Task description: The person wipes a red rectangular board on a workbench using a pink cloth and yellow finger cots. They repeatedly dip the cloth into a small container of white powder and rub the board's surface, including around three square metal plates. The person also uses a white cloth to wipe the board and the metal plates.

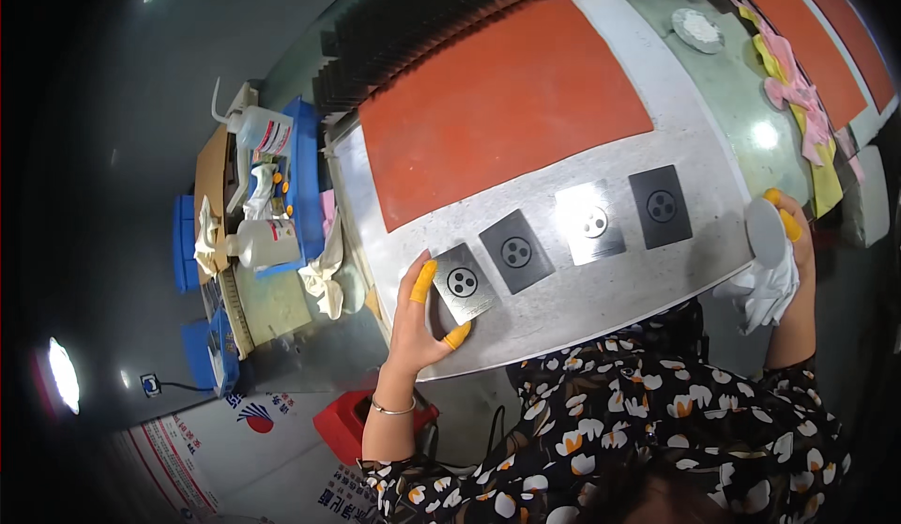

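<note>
Four small rectangular plates lie in a slanting row on the pale metal worktop. Each bears a ring mark with three dots. My left hand spans the leftmost silvery plate, its yellow-capped index finger and thumb against the edges. To its right come a dark grey plate, a plate bright with glare and another dark plate. Beyond the worktop's right edge, my right hand, also with yellow finger caps, grips a pale grey round disc. A crumpled white cloth hangs beneath it.
An orange-red mat covers the worktop's far part, before a dark ridged cover. At left, squeeze bottles stand by a blue tray. A white dish and pink and yellow cloths lie at right.
</note>
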A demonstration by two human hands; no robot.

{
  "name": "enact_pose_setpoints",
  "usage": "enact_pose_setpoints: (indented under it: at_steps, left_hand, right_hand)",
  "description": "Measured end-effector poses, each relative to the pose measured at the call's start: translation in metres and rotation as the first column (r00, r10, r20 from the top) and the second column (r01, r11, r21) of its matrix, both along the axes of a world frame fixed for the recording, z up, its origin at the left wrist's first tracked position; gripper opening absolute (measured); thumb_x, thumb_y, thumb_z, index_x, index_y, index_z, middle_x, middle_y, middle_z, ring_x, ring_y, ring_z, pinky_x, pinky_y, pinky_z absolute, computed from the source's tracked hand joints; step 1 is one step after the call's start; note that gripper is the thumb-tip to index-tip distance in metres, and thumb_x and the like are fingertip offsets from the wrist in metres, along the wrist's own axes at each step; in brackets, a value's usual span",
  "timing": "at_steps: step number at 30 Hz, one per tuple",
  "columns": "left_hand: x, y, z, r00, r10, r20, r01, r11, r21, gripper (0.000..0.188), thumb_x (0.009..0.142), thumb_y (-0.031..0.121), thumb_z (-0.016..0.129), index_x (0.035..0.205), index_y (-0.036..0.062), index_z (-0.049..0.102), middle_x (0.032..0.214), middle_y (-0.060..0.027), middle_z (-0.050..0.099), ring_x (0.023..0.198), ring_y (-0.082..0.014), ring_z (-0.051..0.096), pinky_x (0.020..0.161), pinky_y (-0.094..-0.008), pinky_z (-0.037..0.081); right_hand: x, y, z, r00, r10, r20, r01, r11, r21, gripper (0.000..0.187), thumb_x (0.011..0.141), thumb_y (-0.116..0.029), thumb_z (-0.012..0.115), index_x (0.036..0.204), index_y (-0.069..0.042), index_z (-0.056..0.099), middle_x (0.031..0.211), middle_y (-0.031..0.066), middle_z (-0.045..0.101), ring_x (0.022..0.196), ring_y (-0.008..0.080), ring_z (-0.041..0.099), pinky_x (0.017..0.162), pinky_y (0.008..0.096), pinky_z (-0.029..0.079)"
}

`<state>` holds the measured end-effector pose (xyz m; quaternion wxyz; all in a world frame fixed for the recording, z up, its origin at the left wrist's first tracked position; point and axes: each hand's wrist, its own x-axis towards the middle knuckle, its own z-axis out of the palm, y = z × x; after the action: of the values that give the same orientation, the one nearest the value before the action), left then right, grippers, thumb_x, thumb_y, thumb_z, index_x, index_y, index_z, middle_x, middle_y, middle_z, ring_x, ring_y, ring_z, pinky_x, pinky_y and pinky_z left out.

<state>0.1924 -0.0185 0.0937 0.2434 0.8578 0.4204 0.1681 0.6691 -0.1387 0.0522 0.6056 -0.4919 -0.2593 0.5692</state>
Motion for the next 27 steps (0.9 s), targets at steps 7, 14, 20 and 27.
enact_pose_setpoints:
  at_steps: [7,14,20,27]
  left_hand:
    - [-0.03,0.009,-0.01,0.996,0.032,-0.088,-0.033,0.999,-0.013,0.085,0.061,0.026,0.072,0.132,0.0026,0.032,0.137,-0.019,0.031,0.127,-0.0355,0.028,0.105,-0.0461,0.017]
    - [-0.055,0.013,-0.053,0.923,0.301,0.238,-0.34,0.929,0.145,0.048,0.079,0.017,0.059,0.121,-0.0026,0.045,0.118,-0.0193,0.049,0.109,-0.0346,0.046,0.095,-0.0404,0.033]
    - [-0.039,0.011,-0.04,0.94,0.324,0.103,-0.34,0.893,0.294,0.042,0.081,0.011,0.057,0.12,-0.001,0.048,0.116,-0.0179,0.053,0.106,-0.0325,0.05,0.093,-0.0377,0.036]
    - [0.096,-0.05,-0.017,0.993,-0.075,0.091,0.064,0.991,0.116,0.043,0.07,0.011,0.064,0.111,0.0012,0.053,0.112,-0.0129,0.054,0.098,-0.0305,0.051,0.081,-0.0378,0.038]
  right_hand:
    - [0.001,0.0,-0.002,0.997,-0.067,0.028,0.068,0.997,-0.044,0.021,0.085,-0.024,0.056,0.083,-0.004,0.052,0.071,-0.0011,0.052,0.06,0.005,0.05,0.053,0.0178,0.04]
    - [0.003,0.002,-0.005,0.984,-0.1,0.145,0.115,0.988,-0.101,0.015,0.087,-0.019,0.052,0.087,-0.004,0.054,0.072,-0.0021,0.053,0.062,0.0046,0.051,0.055,0.0176,0.041]
    - [0.012,-0.007,-0.016,0.951,-0.25,0.181,0.286,0.934,-0.213,0.027,0.084,-0.017,0.056,0.106,-0.002,0.055,0.086,0.0018,0.059,0.076,0.0091,0.057,0.067,0.0231,0.047]
    - [-0.049,0.049,0.052,0.31,0.35,0.884,-0.266,0.924,-0.273,0.03,0.077,-0.031,0.064,0.082,-0.003,0.056,0.073,0.0142,0.06,0.067,0.032,0.057,0.063,0.0365,0.044]
